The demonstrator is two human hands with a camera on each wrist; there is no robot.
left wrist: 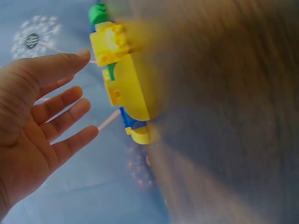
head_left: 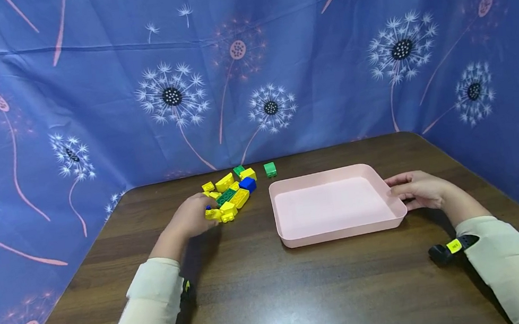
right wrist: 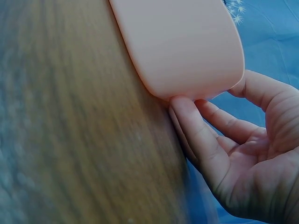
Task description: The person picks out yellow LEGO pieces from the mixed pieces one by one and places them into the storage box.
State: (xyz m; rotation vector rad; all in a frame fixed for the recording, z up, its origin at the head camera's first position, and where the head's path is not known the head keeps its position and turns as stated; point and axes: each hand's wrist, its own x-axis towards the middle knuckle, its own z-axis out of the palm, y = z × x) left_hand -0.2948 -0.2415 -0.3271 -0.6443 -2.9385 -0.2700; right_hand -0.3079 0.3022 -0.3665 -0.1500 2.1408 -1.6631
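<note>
On the left of the table in the head view lies a cluster of toy building bricks, among them a yellow brick (head_left: 239,198), a blue brick (head_left: 247,184) and a green brick (head_left: 225,197). My left hand (head_left: 192,216) is at the cluster's near left side. In the left wrist view its fingers are spread and loosely bent, just short of a yellow brick (left wrist: 110,44). My right hand (head_left: 417,190) holds the right end of a shallow pink tray (head_left: 339,232), thumb at the rim and fingers against the outer wall (right wrist: 187,51). Part of the thumb is hidden.
A separate green brick (head_left: 270,170) lies between the cluster and the tray, near the back of the brown wooden table (head_left: 274,288). A blue dandelion-patterned cloth (head_left: 316,70) hangs behind and along the sides.
</note>
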